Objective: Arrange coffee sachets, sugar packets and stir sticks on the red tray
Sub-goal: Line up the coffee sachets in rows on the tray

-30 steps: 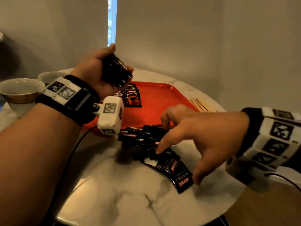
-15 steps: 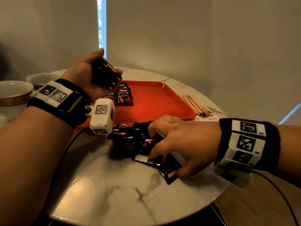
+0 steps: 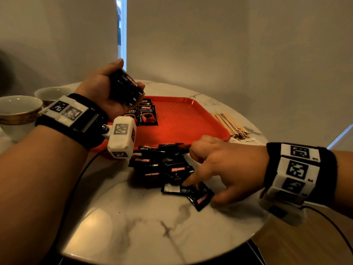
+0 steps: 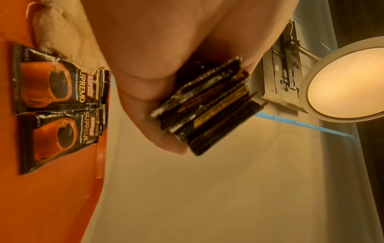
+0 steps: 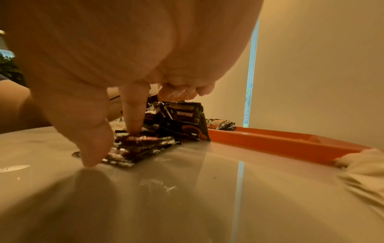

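Marble-patterned round tabletop (image 3: 133, 222) against plain pale walls, a narrow strip of window behind.

Red tray (image 3: 183, 119): at the far middle of the tabletop. Laid sachets (image 3: 147, 114) sit flat, face up, in its far-left part, at least two side by side in the left wrist view (image 4: 56, 85), with more edges behind them.

Left hand (image 3: 107, 92): raised above the tray's left edge, palm up. Fingers and thumb curl round a stack (image 3: 126, 87) of black sachets held on edge; the left wrist view shows their sealed ends fanned slightly (image 4: 209, 105).

Loose pile (image 3: 164, 165): black sachets heaped on the tabletop just in front of the tray's near rim, some overlapping, one leaning up in the right wrist view (image 5: 182, 121).

Right hand (image 3: 227, 167): low over the pile's near-right side. Forefinger extended, its tip pressing on a flat sachet (image 3: 179, 188); thumb down beside the near sachet (image 3: 200, 197), tip at the tabletop; other fingers curled in. Nothing lifted.

Stir sticks (image 3: 231, 125): a loose bundle on the tabletop just right of the tray.

Two cups (image 3: 19, 109): white, at the far left edge.
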`<state>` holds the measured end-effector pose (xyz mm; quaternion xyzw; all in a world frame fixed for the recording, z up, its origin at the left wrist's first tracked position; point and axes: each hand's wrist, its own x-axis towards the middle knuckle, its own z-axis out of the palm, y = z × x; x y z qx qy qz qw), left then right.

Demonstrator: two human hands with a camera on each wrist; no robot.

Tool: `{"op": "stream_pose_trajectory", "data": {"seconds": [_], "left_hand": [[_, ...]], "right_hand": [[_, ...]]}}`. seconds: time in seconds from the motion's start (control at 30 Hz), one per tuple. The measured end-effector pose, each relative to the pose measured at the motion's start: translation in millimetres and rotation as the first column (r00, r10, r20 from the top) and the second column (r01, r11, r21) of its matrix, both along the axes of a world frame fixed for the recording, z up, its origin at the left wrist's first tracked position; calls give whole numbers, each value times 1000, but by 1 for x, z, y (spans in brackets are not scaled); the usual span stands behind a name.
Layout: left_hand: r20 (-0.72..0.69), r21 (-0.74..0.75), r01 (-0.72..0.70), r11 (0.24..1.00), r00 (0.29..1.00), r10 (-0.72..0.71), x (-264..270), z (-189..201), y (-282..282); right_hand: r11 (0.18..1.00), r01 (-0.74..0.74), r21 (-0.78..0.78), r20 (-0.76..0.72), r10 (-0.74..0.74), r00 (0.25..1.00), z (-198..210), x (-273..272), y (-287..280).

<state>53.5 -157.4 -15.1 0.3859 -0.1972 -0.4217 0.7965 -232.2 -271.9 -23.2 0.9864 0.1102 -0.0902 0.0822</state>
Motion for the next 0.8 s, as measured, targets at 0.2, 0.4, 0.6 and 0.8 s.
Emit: {"op": "stream_pose_trajectory", "data": {"seconds": [0.2, 0.4, 0.6, 0.8], "left_hand": [[-18, -3, 29, 1000, 999, -29, 5, -2, -1], [-19, 0, 25, 1000, 1000, -25, 6, -2, -1], [-20, 6, 25, 1000, 999, -25, 6, -2, -1], [-26, 12, 19, 1000, 1000, -19, 5, -3, -1]], "right_hand": [[996, -55, 75, -2, 55, 998, -4, -1, -13], [966, 191, 177, -134, -168, 977, 1, -5, -23], [916, 381, 128, -116, -368, 923, 1, 2, -24], [861, 494, 117, -129, -480, 867, 0, 13, -17]]}}
